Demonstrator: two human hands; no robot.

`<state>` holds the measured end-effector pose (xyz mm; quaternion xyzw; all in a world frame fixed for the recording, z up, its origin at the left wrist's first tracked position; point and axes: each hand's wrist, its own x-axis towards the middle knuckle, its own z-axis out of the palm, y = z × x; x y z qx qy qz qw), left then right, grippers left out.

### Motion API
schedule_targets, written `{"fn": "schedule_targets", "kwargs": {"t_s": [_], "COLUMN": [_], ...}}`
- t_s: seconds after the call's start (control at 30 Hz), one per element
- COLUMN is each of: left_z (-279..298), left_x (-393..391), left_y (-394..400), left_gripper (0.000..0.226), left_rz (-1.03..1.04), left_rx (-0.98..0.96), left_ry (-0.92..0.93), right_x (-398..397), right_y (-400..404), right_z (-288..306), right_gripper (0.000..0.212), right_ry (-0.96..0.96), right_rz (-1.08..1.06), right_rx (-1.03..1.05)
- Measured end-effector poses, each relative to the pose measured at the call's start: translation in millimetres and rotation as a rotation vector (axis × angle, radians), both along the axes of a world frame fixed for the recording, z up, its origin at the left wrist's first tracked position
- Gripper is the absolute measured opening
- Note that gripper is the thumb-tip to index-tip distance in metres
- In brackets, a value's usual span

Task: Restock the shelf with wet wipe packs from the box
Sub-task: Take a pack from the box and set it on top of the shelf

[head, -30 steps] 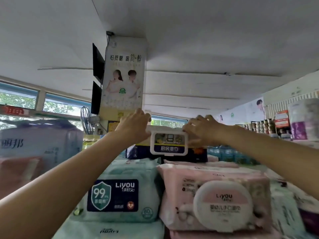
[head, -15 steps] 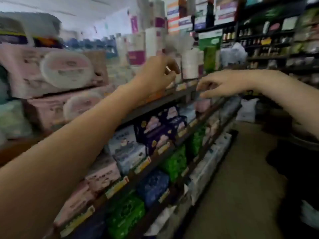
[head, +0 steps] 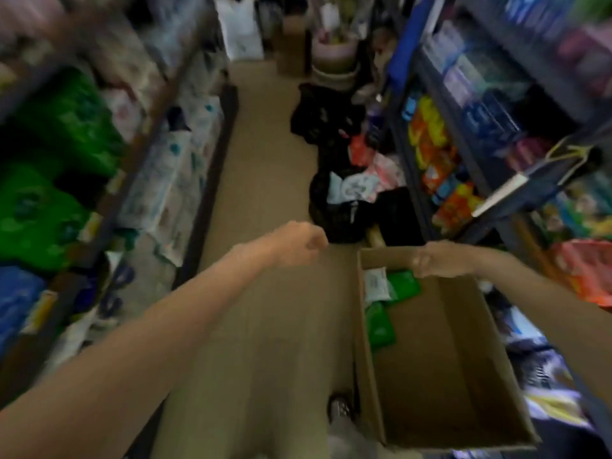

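An open cardboard box (head: 447,366) stands on the aisle floor at the lower right. At its far end lie green wet wipe packs (head: 402,286) and a white pack (head: 376,286); most of the box floor is bare. My right hand (head: 437,263) hovers over the box's far rim, just above the green packs, with its fingers loosely curled and nothing in them. My left hand (head: 301,243) hangs over the floor to the left of the box, loosely curled and holding nothing. The whole view is blurred by motion.
The stocked shelf (head: 159,134) with green, white and blue packs runs along the left. A second shelf (head: 463,154) of goods lines the right. Black bags with goods (head: 334,210) lie on the floor beyond the box. My shoe (head: 339,409) is beside the box.
My view has swung from the top shelf down to the floor and box. Both hands left the pack on the top shelf and dropped; the right one now hangs over the box.
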<state>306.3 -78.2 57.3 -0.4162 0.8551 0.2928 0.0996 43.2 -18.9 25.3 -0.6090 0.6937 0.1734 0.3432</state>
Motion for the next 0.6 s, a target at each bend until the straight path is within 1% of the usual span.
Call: {"fn": "schedule_targets", "kwargs": {"t_s": [0.07, 0.17, 0.2, 0.23, 0.27, 0.3, 0.33, 0.37, 0.47, 0.53, 0.6], "left_z": [-44.5, -106.3, -123.5, -139.9, -153.0, -165.0, -175.7, -187.8, -227.5, -250.1, -265.9], "left_x": [-47.2, -103.2, -118.6, -132.0, -143.3, -152.9, -160.3, -165.9, -173.0, -172.1, -171.3], "left_y": [-8.6, -12.6, -14.2, -16.2, -17.4, -19.7, -21.3, -23.9, -28.6, -27.6, -24.6], "left_gripper": [0.039, 0.047, 0.05, 0.05, 0.048, 0.047, 0.046, 0.044, 0.038, 0.036, 0.035], "left_rz": [-0.01, 0.035, 0.032, 0.034, 0.061, 0.103, 0.148, 0.201, 0.316, 0.373, 0.393], "left_rx": [0.076, 0.169, 0.2, 0.238, 0.28, 0.313, 0.324, 0.32, 0.26, 0.21, 0.167], "left_ry": [-0.048, -0.126, -0.15, -0.151, -0.127, -0.093, -0.054, -0.016, 0.08, 0.113, 0.13], "right_x": [-37.1, -71.3, -77.3, -80.6, -83.7, -85.1, -86.7, -87.0, -79.6, -71.5, -65.0], "right_y": [1.2, 5.2, 3.9, 1.8, -2.9, -8.6, -14.2, -20.9, -34.9, -40.1, -45.4], "right_z": [-50.2, -125.9, -150.3, -170.7, -191.9, -212.5, -236.7, -259.2, -312.4, -340.5, -357.0], "right_gripper": [0.017, 0.025, 0.023, 0.015, 0.014, 0.019, 0.019, 0.017, 0.034, 0.039, 0.039], "right_ry": [-0.121, -0.224, -0.27, -0.332, -0.379, -0.417, -0.434, -0.443, -0.521, -0.602, -0.614], "right_rz": [-0.165, -0.397, -0.467, -0.554, -0.636, -0.737, -0.833, -0.91, -1.038, -1.11, -1.13], "right_rx": [0.04, 0.111, 0.132, 0.144, 0.127, 0.098, 0.077, 0.061, 0.069, 0.099, 0.064]}}
